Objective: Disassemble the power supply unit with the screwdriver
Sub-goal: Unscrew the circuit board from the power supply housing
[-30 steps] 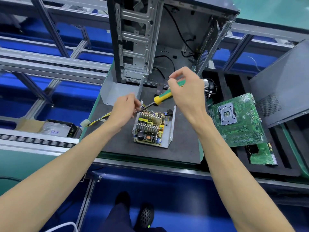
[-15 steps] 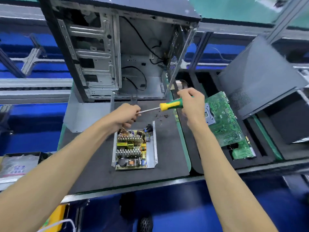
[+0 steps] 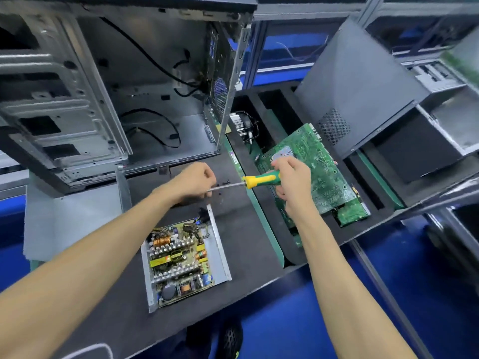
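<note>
empty computer case (image 3: 124,81), green motherboard (image 3: 311,167), loose screws (image 3: 225,182), dark mat (image 3: 248,229)

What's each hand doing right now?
Left hand: fingers pinch the tip end of the screwdriver shaft.
Right hand: grips the screwdriver's green and yellow handle.

Work surface: dark foam mat (image 3: 241,244), green-edged on its right side. Opened power supply unit (image 3: 182,257) lies near the front edge, circuit board exposed. Empty computer case (image 3: 116,86) stands along the back edge. Loose screws (image 3: 225,182) lie toward the back right corner. Grey metal cover (image 3: 70,218) lies at the left edge, overhanging it.
</note>
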A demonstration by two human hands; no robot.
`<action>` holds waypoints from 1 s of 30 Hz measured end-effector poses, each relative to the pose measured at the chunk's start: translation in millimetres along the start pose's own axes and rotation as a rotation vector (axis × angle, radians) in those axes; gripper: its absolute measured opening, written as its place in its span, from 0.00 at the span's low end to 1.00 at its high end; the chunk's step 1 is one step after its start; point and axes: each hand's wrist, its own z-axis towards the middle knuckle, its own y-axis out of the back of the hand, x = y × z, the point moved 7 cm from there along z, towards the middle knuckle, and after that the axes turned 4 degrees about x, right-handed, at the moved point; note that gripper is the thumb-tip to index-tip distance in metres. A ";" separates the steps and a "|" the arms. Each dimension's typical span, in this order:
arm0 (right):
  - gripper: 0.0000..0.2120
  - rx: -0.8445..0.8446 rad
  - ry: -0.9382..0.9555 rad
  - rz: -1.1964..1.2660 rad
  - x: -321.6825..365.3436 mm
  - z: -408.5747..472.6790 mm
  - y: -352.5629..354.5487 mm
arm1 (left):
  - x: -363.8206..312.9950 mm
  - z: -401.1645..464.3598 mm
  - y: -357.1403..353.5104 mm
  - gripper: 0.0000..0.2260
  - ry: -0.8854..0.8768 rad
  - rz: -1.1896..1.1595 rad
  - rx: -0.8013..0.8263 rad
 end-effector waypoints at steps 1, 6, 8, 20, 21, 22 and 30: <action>0.08 -0.005 -0.001 0.004 -0.4 0.6 2.2 | -0.6 3.4 0.3 0.08 -0.015 0.121 -0.015; 0.06 -0.016 -0.025 0.020 -6.9 1.9 4.5 | 3.6 13.1 -11.7 0.08 -0.036 0.290 0.027; 0.07 -0.015 -0.045 0.027 -11.3 1.8 2.1 | 5.2 13.9 -13.1 0.09 -0.052 0.299 0.036; 0.12 0.462 -0.168 -0.100 -22.1 -10.8 -69.6 | -3.3 -21.1 33.0 0.08 -0.129 0.104 -0.109; 0.12 0.544 -0.170 -0.183 -23.2 -14.4 -80.0 | 1.7 -26.1 31.9 0.08 -0.110 0.084 -0.092; 0.11 0.616 -0.179 -0.265 -25.6 -17.8 -89.9 | 6.8 -32.1 31.5 0.08 -0.095 0.075 -0.090; 0.11 0.885 -0.116 -0.684 -44.4 -28.7 -127.6 | 38.6 -101.1 35.6 0.07 -0.103 -0.083 -0.319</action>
